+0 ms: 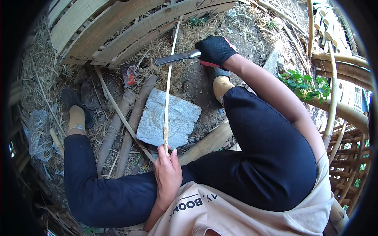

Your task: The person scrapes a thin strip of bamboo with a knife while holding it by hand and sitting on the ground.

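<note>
My left hand (pixel 168 169), bare, is closed round the near end of a long thin bamboo strip (pixel 169 88). The strip runs away from me over a flat grey stone block (pixel 184 118) and reaches up toward the wooden slats. In a black and pink glove, my right hand (pixel 215 51) grips a knife (pixel 173 58). Its broad dark blade points left and crosses the strip beyond the stone. Whether the blade's edge is cutting into the strip cannot be made out. The knife's handle is mostly hidden in the glove.
Wooden slats (pixel 130 19) stand at the far left. Bamboo poles (pixel 136 114) lie left of the stone, near a small red packet (pixel 128 75) and a clear plastic bag (pixel 40 135). A leafy plant (pixel 305 84) and cut bamboo pieces (pixel 327 25) are at right. Dry straw litters the ground.
</note>
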A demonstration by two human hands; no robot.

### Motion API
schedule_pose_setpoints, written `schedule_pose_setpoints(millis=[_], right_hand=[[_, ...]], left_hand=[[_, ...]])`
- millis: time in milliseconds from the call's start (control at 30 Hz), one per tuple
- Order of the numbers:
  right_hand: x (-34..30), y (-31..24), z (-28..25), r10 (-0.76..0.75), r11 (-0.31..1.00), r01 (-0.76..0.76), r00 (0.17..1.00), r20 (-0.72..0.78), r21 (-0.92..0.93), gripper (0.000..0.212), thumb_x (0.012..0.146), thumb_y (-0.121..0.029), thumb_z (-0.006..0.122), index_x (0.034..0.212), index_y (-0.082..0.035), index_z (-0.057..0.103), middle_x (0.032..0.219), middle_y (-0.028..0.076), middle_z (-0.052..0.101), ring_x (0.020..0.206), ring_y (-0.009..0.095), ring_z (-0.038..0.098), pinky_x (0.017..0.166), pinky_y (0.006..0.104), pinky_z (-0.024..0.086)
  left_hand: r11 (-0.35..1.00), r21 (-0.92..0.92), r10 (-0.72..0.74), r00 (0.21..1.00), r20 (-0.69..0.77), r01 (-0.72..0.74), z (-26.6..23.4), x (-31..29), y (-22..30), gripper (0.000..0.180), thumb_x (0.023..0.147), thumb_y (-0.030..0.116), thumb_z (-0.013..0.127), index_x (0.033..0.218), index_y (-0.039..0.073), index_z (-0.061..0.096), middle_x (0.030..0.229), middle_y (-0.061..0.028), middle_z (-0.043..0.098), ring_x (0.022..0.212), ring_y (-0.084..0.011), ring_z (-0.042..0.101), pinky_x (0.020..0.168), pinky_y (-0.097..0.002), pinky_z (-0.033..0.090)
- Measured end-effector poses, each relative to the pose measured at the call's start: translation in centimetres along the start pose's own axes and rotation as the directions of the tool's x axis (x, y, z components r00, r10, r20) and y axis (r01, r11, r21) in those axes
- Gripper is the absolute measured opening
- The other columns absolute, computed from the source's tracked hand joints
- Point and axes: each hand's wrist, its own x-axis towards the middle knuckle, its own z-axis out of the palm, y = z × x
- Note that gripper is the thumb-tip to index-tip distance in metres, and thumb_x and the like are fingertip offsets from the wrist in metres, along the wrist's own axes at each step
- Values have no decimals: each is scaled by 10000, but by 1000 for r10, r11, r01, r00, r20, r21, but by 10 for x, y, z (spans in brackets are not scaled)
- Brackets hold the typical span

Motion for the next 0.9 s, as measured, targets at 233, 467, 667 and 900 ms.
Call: schedule_pose_setpoints(millis=[233, 467, 667, 900], right_hand=[[-5, 4, 2, 28, 1000, -27, 999, -19, 14, 215, 815, -253, 657, 982, -170, 765, 893, 145, 746, 869, 347, 733, 781, 462, 579], [-35, -28, -9, -209, 977, 207, 977, 44, 41, 199, 775, -254, 684, 938, -149, 730, 821, 159, 720, 815, 365, 721, 727, 475, 564], [-20, -16, -2, -33, 997, 30, 999, 34, 67, 198, 792, -224, 651, 926, -143, 772, 867, 157, 743, 834, 336, 742, 735, 455, 587], [-3, 16, -14, 17, 1000, -18, 997, -81, -19, 196, 806, -249, 673, 953, -148, 752, 849, 168, 734, 830, 364, 729, 736, 467, 579]], left_hand=[[1000, -5, 24, 1000, -16, -24, 3, 2, -3, 159, 1004, 114, 581, 1104, -2, 537, 749, -200, 628, 640, -366, 630, 593, -465, 441], [995, 10, -101, 991, 90, 100, -1, 0, 3, 298, 999, 164, 592, 1207, -31, 507, 940, -302, 661, 848, -496, 641, 719, -551, 469], [999, 39, -8, 1000, 24, 7, 4, 0, 3, 227, 1001, 135, 586, 1160, -12, 518, 814, -236, 631, 726, -426, 627, 653, -499, 460], [999, 19, -38, 997, 63, 37, 0, 1, 6, 276, 988, 144, 602, 1187, -25, 510, 913, -294, 657, 831, -499, 632, 715, -558, 461]])
